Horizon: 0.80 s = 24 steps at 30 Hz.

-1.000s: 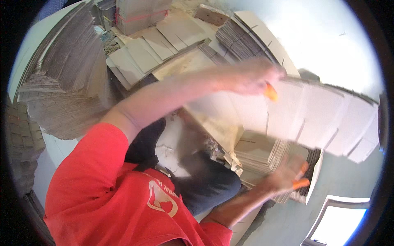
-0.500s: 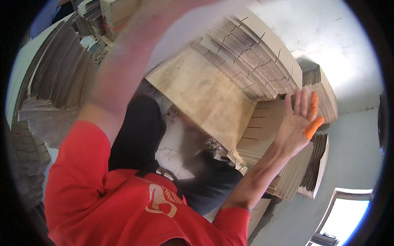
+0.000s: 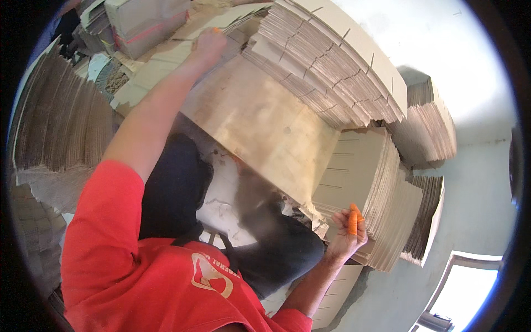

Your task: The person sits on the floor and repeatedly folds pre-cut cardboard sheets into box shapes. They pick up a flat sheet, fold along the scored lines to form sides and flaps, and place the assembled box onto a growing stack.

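Red, orange, tan

Cream-printed red on shirt at 8 o'clock; black on trousers at 6; orange on finger covers at 4; dark-dashed tan on cardboard stack at 3; pink-banded beige on carton bundle at 11.

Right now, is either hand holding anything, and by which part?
The left hand is at the cardboard sheets; whether it grips them cannot be told. The right hand, curled by the cardboard stack, shows nothing held.
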Available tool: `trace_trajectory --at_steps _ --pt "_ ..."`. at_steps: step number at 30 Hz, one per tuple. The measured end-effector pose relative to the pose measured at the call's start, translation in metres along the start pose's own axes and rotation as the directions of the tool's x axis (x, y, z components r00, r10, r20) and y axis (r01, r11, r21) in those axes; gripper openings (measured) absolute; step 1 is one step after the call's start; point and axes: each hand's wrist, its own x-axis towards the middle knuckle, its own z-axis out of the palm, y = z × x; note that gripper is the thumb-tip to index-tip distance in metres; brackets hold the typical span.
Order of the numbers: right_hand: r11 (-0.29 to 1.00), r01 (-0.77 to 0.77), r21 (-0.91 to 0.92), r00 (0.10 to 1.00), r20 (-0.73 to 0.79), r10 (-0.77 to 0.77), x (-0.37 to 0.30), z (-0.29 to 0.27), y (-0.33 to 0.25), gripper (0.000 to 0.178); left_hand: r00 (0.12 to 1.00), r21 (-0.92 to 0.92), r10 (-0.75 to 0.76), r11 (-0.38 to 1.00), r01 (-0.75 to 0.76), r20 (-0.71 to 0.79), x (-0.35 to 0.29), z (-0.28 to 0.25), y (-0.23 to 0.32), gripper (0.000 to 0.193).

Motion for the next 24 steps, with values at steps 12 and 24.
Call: trace_trajectory --at_steps 12,24 --pt "0.156 0.339 -0.928 0.804 0.200 -0.560 0.123 -0.039 -0.013 0.019 0.993 -0.491 0.032 0.867 -0.083 -0.111 -0.067 -0.005 0.045 0.049" --pt "0.047 0.255 -0.966 0.947 0.239 -0.215 0.187 -0.010 0.028 0.016 0.957 -0.728 0.203 0.686 0.011 0.205 -0.142 -0.040 0.077 0.040"
